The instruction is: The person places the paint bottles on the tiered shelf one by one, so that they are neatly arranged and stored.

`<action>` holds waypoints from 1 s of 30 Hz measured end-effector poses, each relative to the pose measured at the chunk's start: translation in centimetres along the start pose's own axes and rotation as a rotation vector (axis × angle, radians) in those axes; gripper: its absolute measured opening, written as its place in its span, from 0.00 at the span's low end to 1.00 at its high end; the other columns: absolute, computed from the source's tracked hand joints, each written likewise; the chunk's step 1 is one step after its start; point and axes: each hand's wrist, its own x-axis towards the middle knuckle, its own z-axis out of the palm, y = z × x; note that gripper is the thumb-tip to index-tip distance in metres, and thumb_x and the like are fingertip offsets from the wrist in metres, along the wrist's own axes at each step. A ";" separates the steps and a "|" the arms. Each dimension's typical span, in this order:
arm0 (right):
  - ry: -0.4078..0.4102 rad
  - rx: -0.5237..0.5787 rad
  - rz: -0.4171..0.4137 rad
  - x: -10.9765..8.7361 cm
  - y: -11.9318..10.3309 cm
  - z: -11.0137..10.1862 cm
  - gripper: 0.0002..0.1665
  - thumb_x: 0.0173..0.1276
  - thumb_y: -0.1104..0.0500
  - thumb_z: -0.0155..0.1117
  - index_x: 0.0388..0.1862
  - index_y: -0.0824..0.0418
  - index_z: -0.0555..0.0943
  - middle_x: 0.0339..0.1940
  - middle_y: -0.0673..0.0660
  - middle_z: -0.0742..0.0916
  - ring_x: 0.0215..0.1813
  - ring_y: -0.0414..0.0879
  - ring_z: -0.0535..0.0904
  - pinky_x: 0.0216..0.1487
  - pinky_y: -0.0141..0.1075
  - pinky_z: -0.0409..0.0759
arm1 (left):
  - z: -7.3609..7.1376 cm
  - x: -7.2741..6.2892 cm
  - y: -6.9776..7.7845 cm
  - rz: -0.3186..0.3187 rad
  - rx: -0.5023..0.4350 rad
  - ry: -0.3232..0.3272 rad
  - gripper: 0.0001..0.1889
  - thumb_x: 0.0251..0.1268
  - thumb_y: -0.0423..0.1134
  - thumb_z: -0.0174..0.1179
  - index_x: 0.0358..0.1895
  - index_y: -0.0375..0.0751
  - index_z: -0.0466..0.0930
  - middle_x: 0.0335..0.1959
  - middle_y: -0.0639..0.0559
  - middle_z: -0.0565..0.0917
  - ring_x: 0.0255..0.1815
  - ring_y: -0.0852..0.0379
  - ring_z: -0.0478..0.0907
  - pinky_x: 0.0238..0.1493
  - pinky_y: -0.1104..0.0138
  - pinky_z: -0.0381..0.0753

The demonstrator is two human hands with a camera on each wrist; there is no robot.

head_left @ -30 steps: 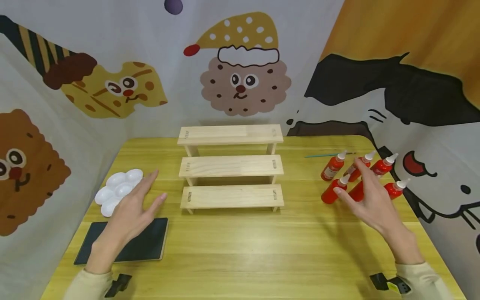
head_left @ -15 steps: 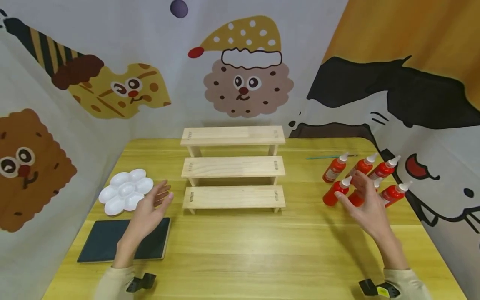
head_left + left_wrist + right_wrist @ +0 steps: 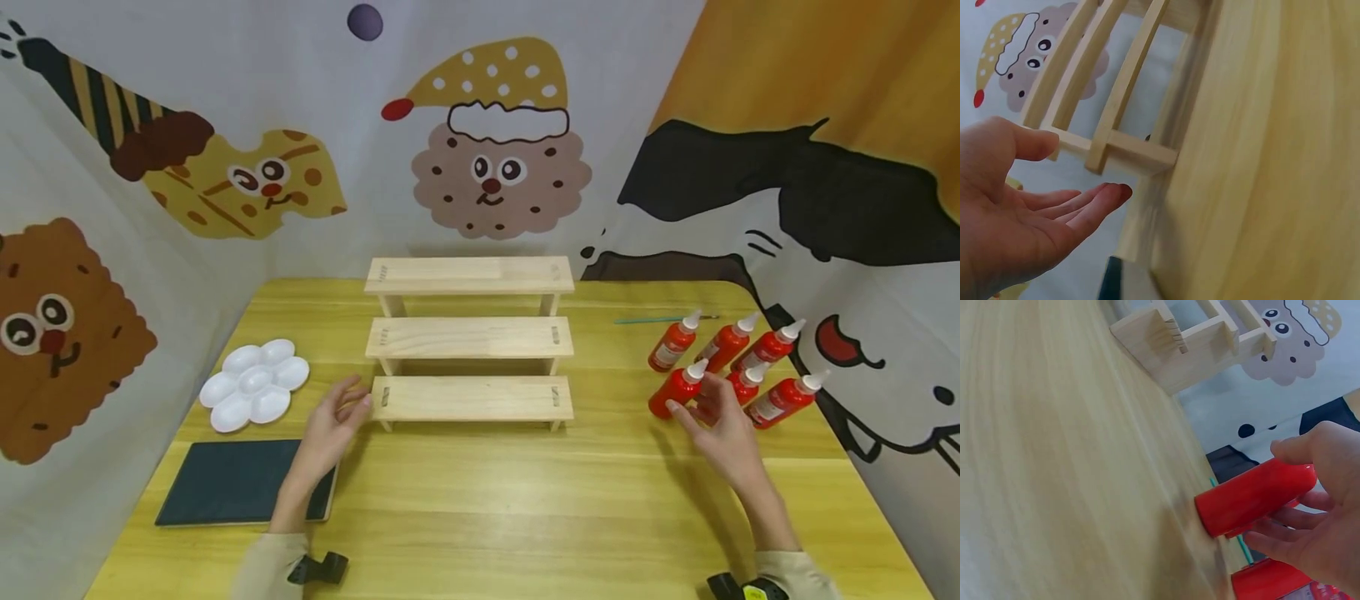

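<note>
In the head view my right hand (image 3: 723, 429) is at the front-left red squeeze bottle (image 3: 677, 390), with the thumb on one side and the fingers curled round the other. The bottle stands on the table, its white nozzle up. The right wrist view shows the same red bottle (image 3: 1254, 497) between thumb and fingers. Several more red bottles (image 3: 780, 402) cluster behind and beside it. My left hand (image 3: 330, 433), fingers loosely bent and holding nothing, is by the left end of a three-step wooden stand (image 3: 472, 398). From the left wrist, the stand (image 3: 1138, 150) appears just beyond the fingertips.
A white flower-shaped palette (image 3: 253, 383) lies at the table's left, above a dark flat board (image 3: 225, 483) partly covered by the left forearm. A thin blue paintbrush (image 3: 645, 320) lies behind the bottles. A printed curtain (image 3: 330, 75) hangs behind the table.
My left hand has moved right, from over the palette and board to the stand's left end. My right hand has come down and closed round the front-left bottle.
</note>
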 end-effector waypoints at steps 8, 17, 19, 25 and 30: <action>-0.025 0.047 -0.008 0.0 0.9 0.9 0.32 0.72 0.62 0.66 0.67 0.74 0.64 0.62 0.74 0.78 0.49 0.17 0.68 0.45 0.12 0.71 | 1.5 0.1 -0.5 -0.075 -0.115 0.008 0.29 0.81 0.43 0.52 0.77 0.35 0.58 0.69 0.29 0.72 0.67 0.35 0.74 0.62 0.53 0.79; 0.021 -0.041 -0.031 -0.3 1.2 1.9 0.29 0.73 0.63 0.65 0.65 0.73 0.65 0.59 0.78 0.80 0.56 0.72 0.80 0.43 0.08 0.66 | 2.6 0.6 -1.1 -0.120 -0.198 0.065 0.29 0.78 0.38 0.55 0.77 0.37 0.61 0.65 0.30 0.77 0.63 0.40 0.79 0.51 0.70 0.81; 0.033 -0.046 -0.040 -0.4 1.3 2.1 0.29 0.72 0.63 0.65 0.65 0.73 0.65 0.58 0.78 0.80 0.56 0.74 0.80 0.43 0.08 0.66 | 2.7 0.6 -1.2 -0.126 -0.229 0.076 0.29 0.77 0.37 0.56 0.77 0.37 0.61 0.64 0.29 0.78 0.59 0.47 0.81 0.50 0.73 0.80; 0.062 -0.087 -0.056 -0.3 1.6 2.4 0.27 0.73 0.63 0.65 0.65 0.69 0.67 0.60 0.75 0.81 0.55 0.71 0.82 0.46 0.19 0.78 | 3.0 0.6 -1.7 -0.125 -0.312 0.092 0.28 0.78 0.35 0.56 0.77 0.41 0.62 0.66 0.29 0.77 0.47 0.69 0.81 0.48 0.73 0.81; 0.076 -0.088 -0.063 0.0 1.1 2.5 0.26 0.73 0.62 0.65 0.64 0.68 0.68 0.61 0.74 0.82 0.57 0.71 0.82 0.49 0.39 0.82 | 3.2 0.5 -1.9 -0.127 -0.340 0.093 0.29 0.78 0.36 0.55 0.78 0.43 0.61 0.68 0.30 0.75 0.50 0.65 0.82 0.50 0.72 0.81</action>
